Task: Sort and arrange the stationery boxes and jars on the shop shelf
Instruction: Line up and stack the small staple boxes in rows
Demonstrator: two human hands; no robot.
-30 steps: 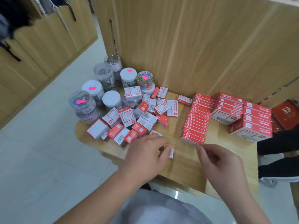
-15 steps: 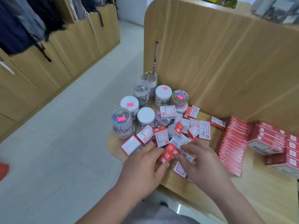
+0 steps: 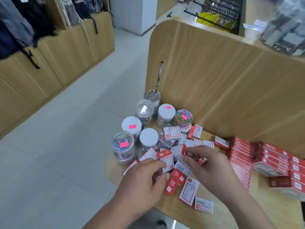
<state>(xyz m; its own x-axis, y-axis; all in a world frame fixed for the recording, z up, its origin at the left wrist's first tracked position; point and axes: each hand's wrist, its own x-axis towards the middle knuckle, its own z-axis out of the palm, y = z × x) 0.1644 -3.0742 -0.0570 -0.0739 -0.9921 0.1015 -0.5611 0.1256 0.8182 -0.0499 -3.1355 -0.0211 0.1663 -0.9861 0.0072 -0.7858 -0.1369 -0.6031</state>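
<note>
Sorting a loose heap of small cardboard boxes (image 3: 188, 192) at the rounded front edge of the wooden shelf (image 3: 231, 217): the left hand (image 3: 145, 184) curls over the heap, its hold indeterminate. The right hand (image 3: 211, 162) pinches a small red box (image 3: 202, 161), presumably bound for the neat red rows (image 3: 241, 157) alongside. Behind, cylindrical clear plastic jars (image 3: 148, 139) with white lids stand grouped against the smooth panel (image 3: 214, 80).

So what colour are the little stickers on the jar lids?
Bright pink; the head view shows it best, like the sticker on a white lid.
</note>
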